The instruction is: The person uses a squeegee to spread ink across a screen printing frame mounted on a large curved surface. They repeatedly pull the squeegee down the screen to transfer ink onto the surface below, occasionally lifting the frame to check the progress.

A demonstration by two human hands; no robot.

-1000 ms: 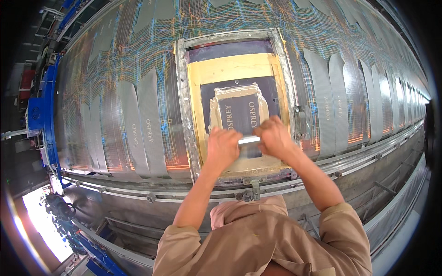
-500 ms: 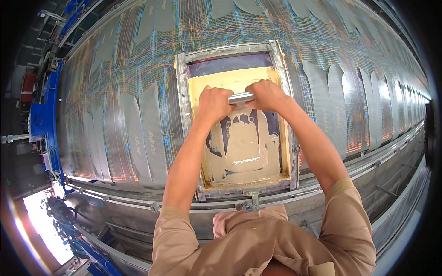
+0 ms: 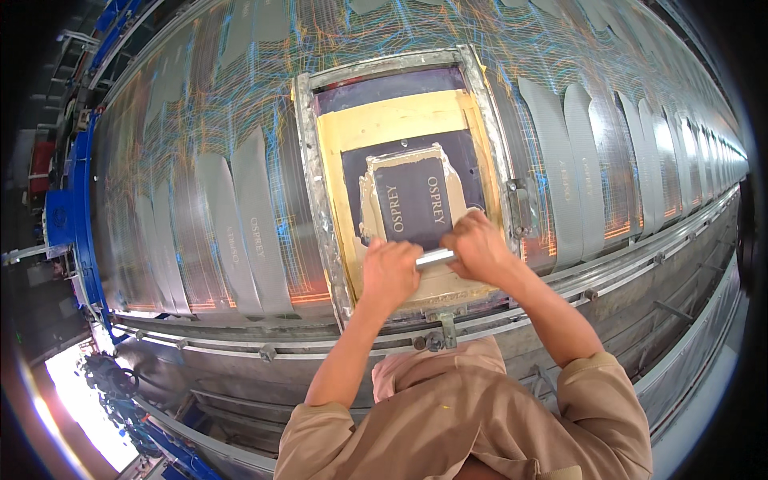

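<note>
My left hand [image 3: 392,272] and my right hand [image 3: 478,252] are closed on a metal-handled squeegee [image 3: 434,257], low on a screen printing frame [image 3: 382,70]. Inside the frame, a dark stencil panel [image 3: 412,200] carries pale lettering, with beige ink [image 3: 368,196] ridged around it. Yellow tape [image 3: 376,110] borders the panel. The squeegee's blade is mostly hidden by my fingers and the handle.
A long table [image 3: 152,104] covered in fine coloured lines holds rows of grey cut fabric panels [image 3: 544,168] on both sides. Metal rails [image 3: 208,336] with clamps run along the near edge. Blue machinery [image 3: 68,216] stands at the left.
Half a second ago both hands and squeegee were at the frame's far end with ink over the panel. Now they are drawn toward me, and the lettered panel shows, wiped of most ink.
</note>
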